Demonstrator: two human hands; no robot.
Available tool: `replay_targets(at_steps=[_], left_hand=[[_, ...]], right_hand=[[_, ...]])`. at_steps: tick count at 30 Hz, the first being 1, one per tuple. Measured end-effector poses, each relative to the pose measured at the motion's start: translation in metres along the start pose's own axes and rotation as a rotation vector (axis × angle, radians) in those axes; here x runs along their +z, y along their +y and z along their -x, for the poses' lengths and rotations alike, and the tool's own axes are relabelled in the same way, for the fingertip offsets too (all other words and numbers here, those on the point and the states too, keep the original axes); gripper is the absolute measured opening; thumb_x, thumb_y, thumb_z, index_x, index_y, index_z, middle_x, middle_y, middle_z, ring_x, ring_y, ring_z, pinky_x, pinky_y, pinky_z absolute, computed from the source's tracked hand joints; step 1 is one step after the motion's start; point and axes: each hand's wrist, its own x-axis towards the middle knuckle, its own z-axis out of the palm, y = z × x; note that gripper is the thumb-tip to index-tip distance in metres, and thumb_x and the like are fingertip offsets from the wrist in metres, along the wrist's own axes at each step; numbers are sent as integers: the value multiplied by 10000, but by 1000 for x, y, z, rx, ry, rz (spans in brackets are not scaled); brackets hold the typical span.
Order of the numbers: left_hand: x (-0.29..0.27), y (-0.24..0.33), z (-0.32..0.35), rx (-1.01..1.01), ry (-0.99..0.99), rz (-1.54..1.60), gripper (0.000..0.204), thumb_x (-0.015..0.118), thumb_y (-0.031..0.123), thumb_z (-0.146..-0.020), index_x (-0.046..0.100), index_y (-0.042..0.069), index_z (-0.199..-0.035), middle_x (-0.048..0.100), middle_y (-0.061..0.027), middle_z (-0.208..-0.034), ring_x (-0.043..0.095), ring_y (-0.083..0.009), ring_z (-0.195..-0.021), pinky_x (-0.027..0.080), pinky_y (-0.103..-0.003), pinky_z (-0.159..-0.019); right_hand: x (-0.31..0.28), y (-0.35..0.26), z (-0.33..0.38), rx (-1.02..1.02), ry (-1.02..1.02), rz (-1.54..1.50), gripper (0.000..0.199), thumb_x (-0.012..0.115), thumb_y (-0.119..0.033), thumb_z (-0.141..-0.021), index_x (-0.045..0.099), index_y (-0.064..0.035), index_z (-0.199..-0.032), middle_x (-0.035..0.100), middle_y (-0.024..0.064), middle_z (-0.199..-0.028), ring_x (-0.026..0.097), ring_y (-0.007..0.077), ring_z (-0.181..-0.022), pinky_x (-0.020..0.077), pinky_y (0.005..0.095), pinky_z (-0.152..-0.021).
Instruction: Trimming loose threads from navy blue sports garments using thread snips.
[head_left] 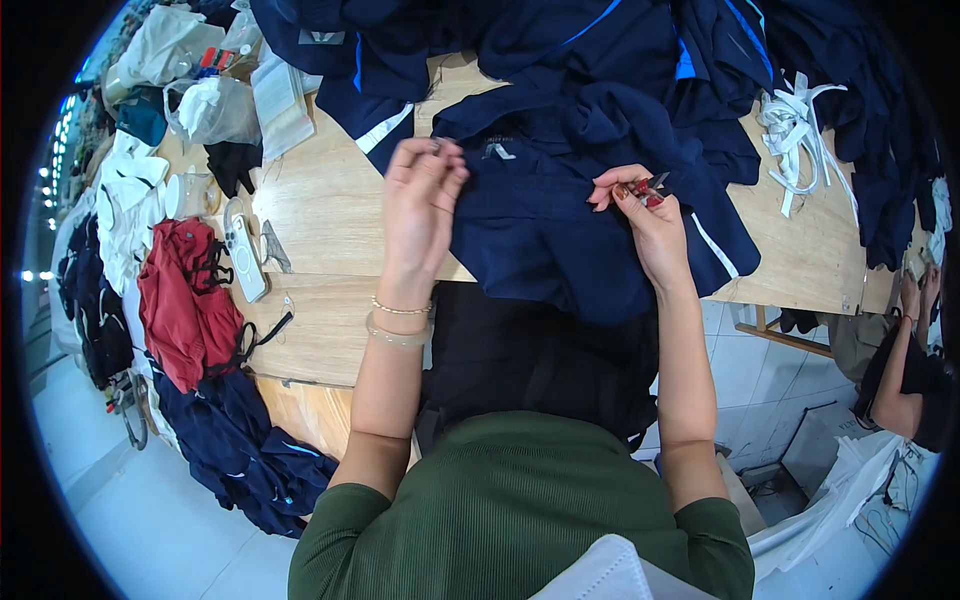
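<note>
Probably trimming threads on the navy garment [545, 240], spread on the tabletop [320, 220] right in front of the torso, near edge draping over. To do well: flatten the seam, pull any loose end taut, snip close to stitching, angle blades off the cloth. Gripping red-handled snips [650, 196] in right hand [655, 228], tips pointing up-right. Curling left hand [425, 205] by the garment's left edge; can't tell if pinching thread. Reaching both forearms forward, elbows bent.
</note>
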Motion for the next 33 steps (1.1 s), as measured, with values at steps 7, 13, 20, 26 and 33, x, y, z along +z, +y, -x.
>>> replay_targets(at_steps=[7,13,20,26,33], left_hand=[[23,31,7,395,106,-550,108,512,59,-1006,598,13,-1052,638,-71,-887,555,-73,-709,484,-203,-649],[56,-46,32,265,-28,-1403,184,778,140,-802,664,-2,-820,573,-109,-759,586,-272,-678,471,-347,-615],[24,-60,17,6,-64,-892,161,749,130,-852,675,-13,-872,589,-27,-793,530,-108,-651,429,-275,-574],[19,1,4,-198,227,-143,137,626,170,-976,632,37,-1012,538,27,-814,511,-48,-736,416,-190,-606],[33,-15,14,214,-212,-989,149,727,63,-851,638,17,-961,556,-21,-903,541,-98,-706,442,-221,-629]], right_hand=[[1,0,0,1,2,4,181,537,-91,-988,661,27,-1045,665,90,-933,610,153,-869,474,275,-865],[3,0,0,5,13,22,185,531,-86,-985,661,29,-1047,662,91,-940,606,152,-874,470,272,-866],[3,0,0,12,12,-1,189,535,-95,-981,660,32,-1047,660,90,-941,605,149,-875,472,266,-857],[1,-1,-1,7,11,1,190,542,-99,-976,659,34,-1046,662,89,-935,608,152,-863,475,270,-856],[1,-1,-1,19,9,-5,199,544,-110,-977,659,36,-1050,662,89,-939,608,152,-872,473,273,-864]])
